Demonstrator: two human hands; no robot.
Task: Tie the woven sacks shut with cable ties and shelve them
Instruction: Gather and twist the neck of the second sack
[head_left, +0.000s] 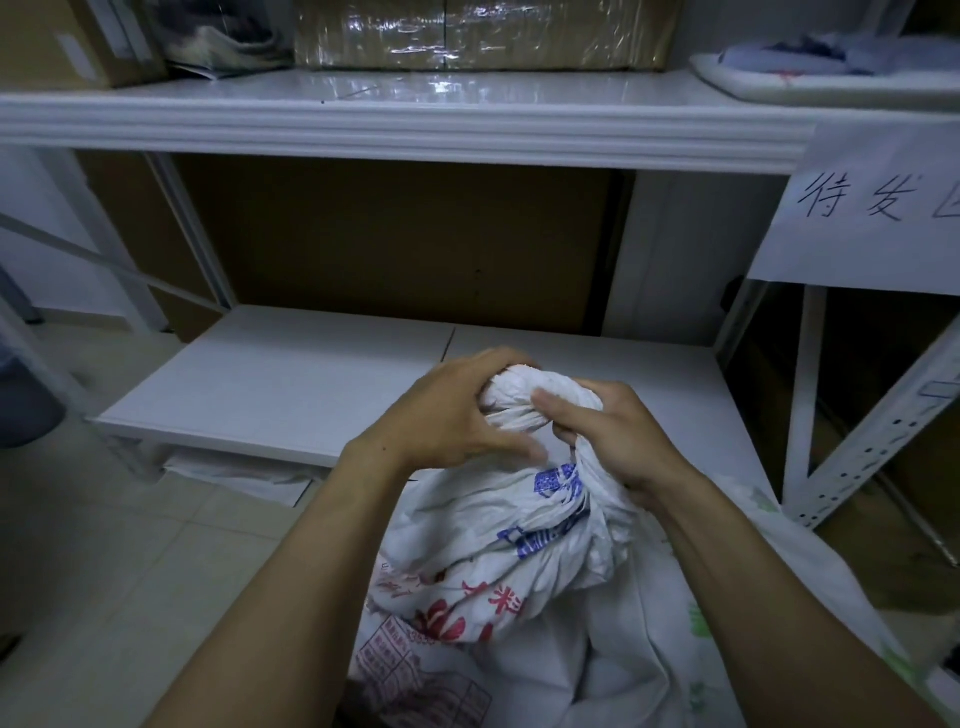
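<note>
A white woven sack (498, 551) with blue and red print stands on the floor in front of me, its top gathered into a twisted neck. My left hand (457, 415) wraps around the bunched top of the neck from the left. My right hand (608, 431) grips the neck from the right, thumb pressed across the folds. No cable tie is visible; the hands hide the neck's middle. A second white sack (779, 597) with green print lies behind and to the right.
A low white shelf board (291, 384) sits just beyond the sack. An upper shelf (395, 119) carries a wrapped carton (478, 36) and a white tray (831, 78). A handwritten paper sign (872, 208) hangs at the right. A white rack post (883, 415) stands at right.
</note>
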